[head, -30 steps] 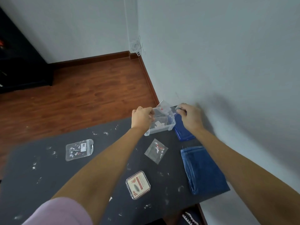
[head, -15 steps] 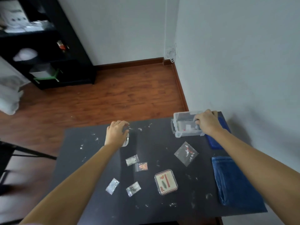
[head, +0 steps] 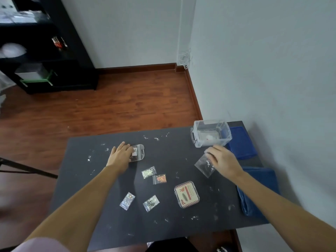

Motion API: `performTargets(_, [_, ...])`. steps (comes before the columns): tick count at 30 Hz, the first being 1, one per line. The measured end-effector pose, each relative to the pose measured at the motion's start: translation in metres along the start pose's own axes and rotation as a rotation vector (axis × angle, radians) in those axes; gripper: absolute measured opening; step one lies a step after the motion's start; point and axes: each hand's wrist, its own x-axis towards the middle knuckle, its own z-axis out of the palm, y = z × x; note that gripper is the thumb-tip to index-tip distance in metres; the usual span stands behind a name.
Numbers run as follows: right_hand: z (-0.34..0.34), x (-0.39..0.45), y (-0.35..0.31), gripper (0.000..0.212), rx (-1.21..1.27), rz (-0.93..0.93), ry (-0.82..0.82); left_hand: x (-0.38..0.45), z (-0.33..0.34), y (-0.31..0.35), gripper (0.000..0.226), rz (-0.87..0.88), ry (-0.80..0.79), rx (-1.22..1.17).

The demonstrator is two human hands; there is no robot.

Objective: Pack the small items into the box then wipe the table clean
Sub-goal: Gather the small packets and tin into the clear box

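Black table: clear box, packets, tin, blue cloth.

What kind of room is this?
Probably a room in a home, used for crafts or storage: wood floor, a black shelf with stored things, and a small dark table against the wall.

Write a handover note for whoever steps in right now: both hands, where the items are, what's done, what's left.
Left hand: flat on the hang-tab packet at the table's far left, grip not clear.
Right hand: on the clear sachet just in front of the clear box, not yet lifted.
Box: open at the far right corner, something white already inside; blue lid beside it.
Still loose on the table: four small glitter bags and the square tin.
Left: pack all these, then wipe the white flecks with the blue cloth at the right edge.
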Motion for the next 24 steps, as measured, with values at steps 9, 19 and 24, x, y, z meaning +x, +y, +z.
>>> performTargets(9, [0.034,-0.011,0.004,0.081,-0.12,0.448,-0.355,-0.004,-0.016,0.006,0.062,-0.077,0.037,-0.134])
performTargets(19, [0.031,-0.009,-0.001,0.027,-0.051,0.544,-0.249,0.008,-0.073,0.046,0.026,0.096,0.185,-0.402])
performTargets(24, [0.015,-0.015,0.006,0.014,0.226,0.561,-0.137,0.023,-0.113,0.103,0.02,0.102,0.261,-0.645])
